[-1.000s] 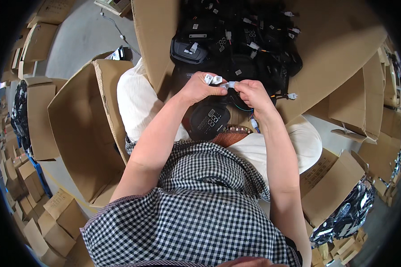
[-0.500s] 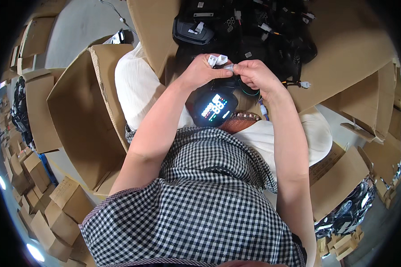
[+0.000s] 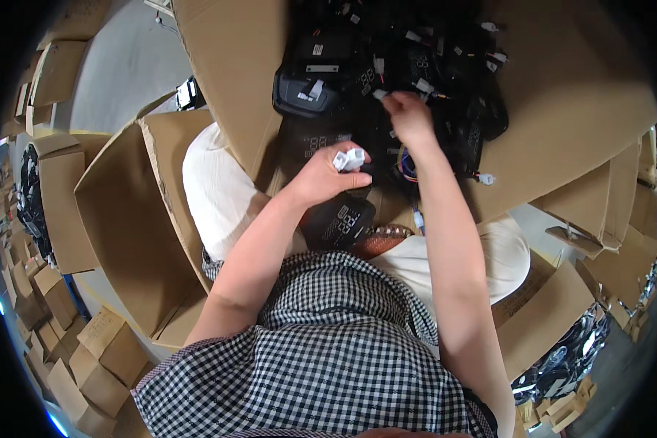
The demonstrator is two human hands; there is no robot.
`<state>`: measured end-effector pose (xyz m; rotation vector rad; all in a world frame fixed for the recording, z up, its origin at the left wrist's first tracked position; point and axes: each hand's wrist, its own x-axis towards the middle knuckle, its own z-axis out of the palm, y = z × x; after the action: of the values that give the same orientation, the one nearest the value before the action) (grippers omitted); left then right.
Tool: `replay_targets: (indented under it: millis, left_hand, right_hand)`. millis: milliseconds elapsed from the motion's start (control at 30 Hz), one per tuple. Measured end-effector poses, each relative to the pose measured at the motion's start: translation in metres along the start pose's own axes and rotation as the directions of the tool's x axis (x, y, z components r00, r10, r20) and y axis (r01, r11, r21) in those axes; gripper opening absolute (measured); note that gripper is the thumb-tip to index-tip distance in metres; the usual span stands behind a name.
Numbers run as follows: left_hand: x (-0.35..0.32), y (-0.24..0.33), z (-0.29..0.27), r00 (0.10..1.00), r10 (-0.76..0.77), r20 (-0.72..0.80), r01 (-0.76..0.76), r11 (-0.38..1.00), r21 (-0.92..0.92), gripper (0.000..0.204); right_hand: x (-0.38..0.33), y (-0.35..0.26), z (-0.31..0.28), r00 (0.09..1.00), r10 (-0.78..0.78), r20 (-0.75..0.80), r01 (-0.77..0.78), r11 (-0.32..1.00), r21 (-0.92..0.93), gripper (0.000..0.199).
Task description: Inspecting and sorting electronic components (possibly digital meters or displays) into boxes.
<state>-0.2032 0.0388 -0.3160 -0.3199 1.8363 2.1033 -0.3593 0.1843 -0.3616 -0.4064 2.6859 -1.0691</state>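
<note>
My left hand [image 3: 327, 175] is closed around a pair of white plug connectors [image 3: 349, 159], held over the near edge of the pile. My right hand [image 3: 410, 120] reaches farther forward, its fingertips closed on a small white connector [image 3: 380, 94] among the black units. Close to my lap lies a black display unit [image 3: 337, 223], its screen unlit. Left of my right hand sits a black display unit with a grey oval panel [image 3: 306, 97]. Coloured wires [image 3: 406, 166] run down beside my right wrist to a blue-and-white connector [image 3: 417, 219].
The pile of black display units rests on a cardboard sheet [image 3: 555, 87]. An open cardboard box [image 3: 135, 226] stands at my left, and another box [image 3: 547, 314] with bagged black parts beside it is at my right. More cartons [image 3: 109, 339] lie at the far left.
The lit display by my lap has gone dark. My right hand has left my left hand and moved forward over the pile. My left hand keeps the white connectors; the view has shifted.
</note>
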Motion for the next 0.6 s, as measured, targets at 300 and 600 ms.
replay_targets:
  millis: [300,600]
  left_hand:
    - [-0.046,0.021,0.008,0.965,0.077,-0.252,-0.052,0.993,0.107,0.013]
    - [-0.035,-0.001,0.000,0.874,0.422,0.242,-0.476,0.638,0.606,0.022]
  right_hand:
    - [-0.060,-0.047,-0.031,0.933,-0.181,-0.312,0.232,0.964,0.133,0.007]
    - [-0.163,-0.010,0.018,0.914,-0.395,0.094,0.392,0.918,0.056,0.033]
